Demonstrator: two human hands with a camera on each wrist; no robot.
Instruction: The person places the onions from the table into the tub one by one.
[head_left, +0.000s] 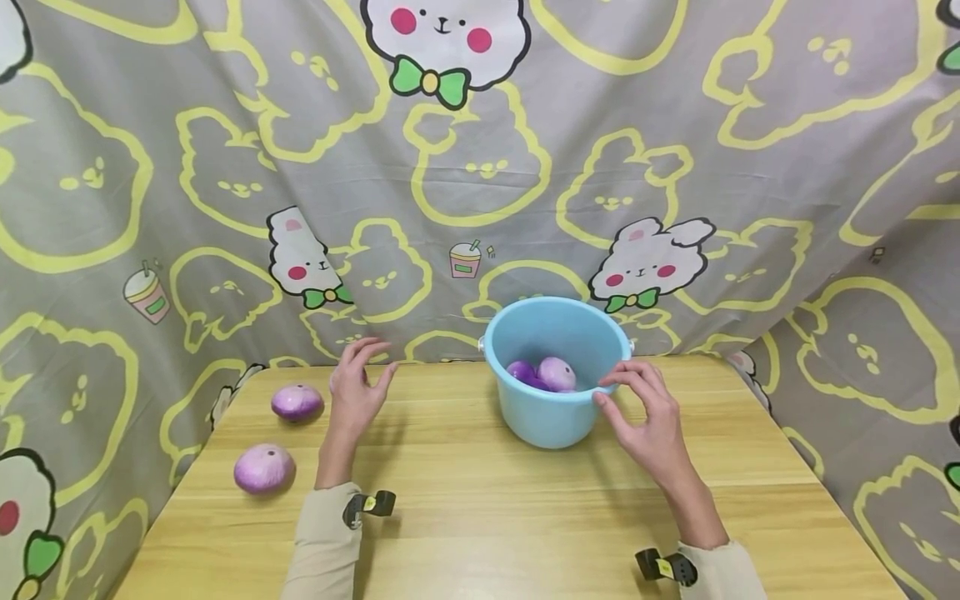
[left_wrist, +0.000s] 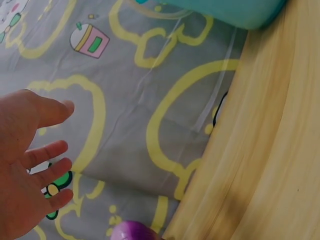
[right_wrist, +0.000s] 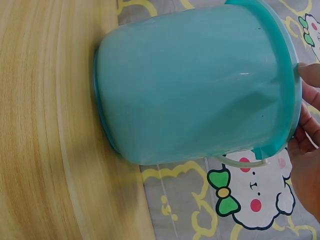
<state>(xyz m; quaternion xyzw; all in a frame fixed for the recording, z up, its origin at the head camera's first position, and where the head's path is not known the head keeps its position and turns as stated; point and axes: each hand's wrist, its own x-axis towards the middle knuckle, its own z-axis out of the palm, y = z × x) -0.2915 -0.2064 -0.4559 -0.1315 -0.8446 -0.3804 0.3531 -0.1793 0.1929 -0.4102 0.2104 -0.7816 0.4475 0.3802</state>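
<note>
My right hand (head_left: 648, 417) holds the near right rim of a light blue bucket (head_left: 551, 421), thumb outside; the bucket stands upright on the table. In the right wrist view, the right hand's fingers (right_wrist: 311, 127) meet the bucket's rim. At least two purple-and-white oval vegetables (head_left: 557, 374) lie inside it; their exact kind is unclear. My left hand (head_left: 357, 387) is raised over the table with its fingers spread and nothing in it. Left of it lie a far oval vegetable (head_left: 297, 402) and a nearer one (head_left: 265, 468). A sliver of pale purple shows behind the left hand.
The wooden table (head_left: 465, 500) ends against a grey patterned curtain (head_left: 480, 250) at the back. The bucket's handle (right_wrist: 240, 162) hangs down along its side. Both wrists wear black camera straps.
</note>
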